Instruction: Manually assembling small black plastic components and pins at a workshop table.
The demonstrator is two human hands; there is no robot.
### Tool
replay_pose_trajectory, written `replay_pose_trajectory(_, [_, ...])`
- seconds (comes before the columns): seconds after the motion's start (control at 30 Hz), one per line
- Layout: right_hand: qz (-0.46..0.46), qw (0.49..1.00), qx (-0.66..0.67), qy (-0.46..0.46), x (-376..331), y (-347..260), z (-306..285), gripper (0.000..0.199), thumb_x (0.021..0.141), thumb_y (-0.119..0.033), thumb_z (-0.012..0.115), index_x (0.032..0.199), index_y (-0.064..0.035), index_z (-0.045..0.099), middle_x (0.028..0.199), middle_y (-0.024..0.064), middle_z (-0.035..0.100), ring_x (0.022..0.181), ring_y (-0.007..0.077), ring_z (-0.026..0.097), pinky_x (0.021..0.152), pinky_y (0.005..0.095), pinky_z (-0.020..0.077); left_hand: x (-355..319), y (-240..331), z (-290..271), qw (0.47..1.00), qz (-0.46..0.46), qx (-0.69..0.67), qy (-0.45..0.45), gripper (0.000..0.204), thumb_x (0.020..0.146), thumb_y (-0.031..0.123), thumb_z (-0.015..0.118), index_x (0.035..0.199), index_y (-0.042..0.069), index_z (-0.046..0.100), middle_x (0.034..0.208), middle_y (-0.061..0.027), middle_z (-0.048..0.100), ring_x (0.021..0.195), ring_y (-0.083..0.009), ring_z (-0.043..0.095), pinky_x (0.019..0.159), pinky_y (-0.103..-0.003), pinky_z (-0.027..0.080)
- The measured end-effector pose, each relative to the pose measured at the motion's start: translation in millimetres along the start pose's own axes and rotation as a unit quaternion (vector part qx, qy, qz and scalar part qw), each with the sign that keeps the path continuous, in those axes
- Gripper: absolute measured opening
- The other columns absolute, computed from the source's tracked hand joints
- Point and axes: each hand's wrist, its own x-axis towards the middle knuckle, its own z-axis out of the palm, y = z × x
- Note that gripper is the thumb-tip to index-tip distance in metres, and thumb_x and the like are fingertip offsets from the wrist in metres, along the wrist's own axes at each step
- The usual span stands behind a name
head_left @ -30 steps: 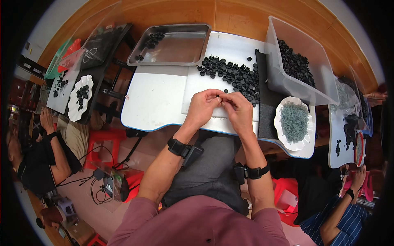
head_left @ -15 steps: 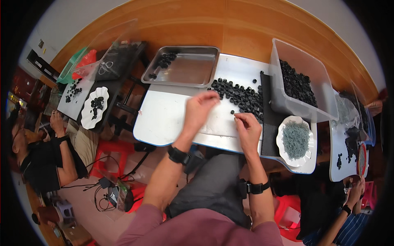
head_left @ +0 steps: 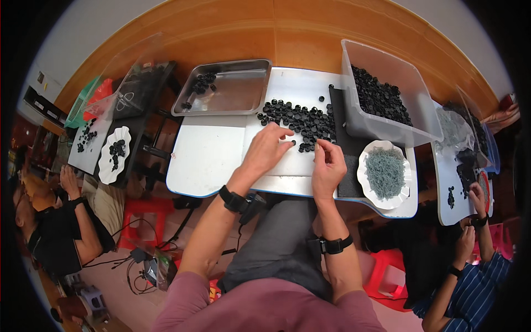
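At the near edge of a loose heap of small round black caps (head_left: pixel 310 123) on the white table, my left hand (head_left: pixel 265 148) pinches a single black cap (head_left: pixel 293 143) between thumb and forefinger. My right hand (head_left: pixel 328 170) is beside it, just to the right, with thumb and fingertips pressed together close to the heap. Whatever those right fingertips hold, if anything, is too small or hidden to name. Both wrists carry black straps.
Behind the heap stand a metal tray (head_left: pixel 232 102) with some black parts and a clear plastic bin (head_left: pixel 381 126) of black caps. At right, a white scalloped plate (head_left: pixel 408 191) holds grey-green thin strands. Co-workers sit at side tables, left and right.
My left hand has come down onto a cap near the heap's edge. My right hand stays pinched beside the heap. The whole view has shifted, so the table appears further left.
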Motion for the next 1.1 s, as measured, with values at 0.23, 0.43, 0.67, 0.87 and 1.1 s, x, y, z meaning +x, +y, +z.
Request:
replay_pose_trajectory(0.23, [-0.115,0.991,-0.059,-0.043,-6.7,-13.8,-8.3,0.014,0.085,0.005,0.071,0.097,-0.0026,0.073,0.088,0.0113,0.070,0.070,0.0231,0.067,0.062,0.0309,0.0524,-3.5,-12.2,27.8,0.998,0.024,0.050,0.034,0.015,0.084,0.008,0.074,0.098,0.001,0.073,0.094,-0.0168,0.065,0.093,-0.0366,0.065,0.084,-0.045,0.052])
replay_pose_trajectory(0.43, [-0.241,0.951,-0.191,-0.038,5.0,-49.1,-81.9,0.013,0.081,0.003,0.075,0.092,-0.0014,0.072,0.084,0.0114,0.070,0.068,0.0271,0.068,0.060,0.0349,0.0529,-16.0,-16.2,35.6,0.980,-0.114,-0.120,0.113,0.020,0.086,0.006,0.072,0.106,0.002,0.074,0.087,-0.0075,0.074,0.070,-0.0113,0.063,0.069,-0.026,0.054])
replay_pose_trajectory(0.67, [-0.057,0.937,-0.346,-0.003,59.7,-52.5,-194.1,0.010,0.086,-0.003,0.072,0.096,-0.0036,0.075,0.086,0.0101,0.070,0.071,0.0232,0.067,0.066,0.0336,0.0527,-24.2,-8.9,36.5,0.968,-0.114,-0.195,0.109,0.020,0.089,0.004,0.071,0.108,0.002,0.073,0.087,-0.0034,0.073,0.071,-0.0062,0.060,0.069,-0.023,0.052])
replay_pose_trajectory(0.87, [-0.022,0.910,-0.393,-0.132,61.6,-49.4,-193.7,0.014,0.082,-0.005,0.074,0.096,-0.0055,0.076,0.088,0.0114,0.069,0.077,0.0290,0.068,0.072,0.0391,0.0532,-24.3,-12.8,36.2,0.971,-0.087,-0.191,0.110,0.019,0.090,0.003,0.070,0.108,0.001,0.073,0.089,-0.0037,0.073,0.071,-0.0066,0.060,0.068,-0.023,0.051])
replay_pose_trajectory(1.1, [-0.045,0.865,-0.474,-0.157,62.3,-50.1,-183.4,0.014,0.081,-0.008,0.076,0.095,-0.0090,0.077,0.087,0.0119,0.066,0.081,0.0330,0.067,0.073,0.0438,0.0513,-24.6,-14.9,38.9,0.968,-0.092,-0.206,0.109,0.019,0.090,0.004,0.071,0.109,0.001,0.073,0.090,-0.0039,0.073,0.072,-0.0071,0.061,0.068,-0.023,0.052])
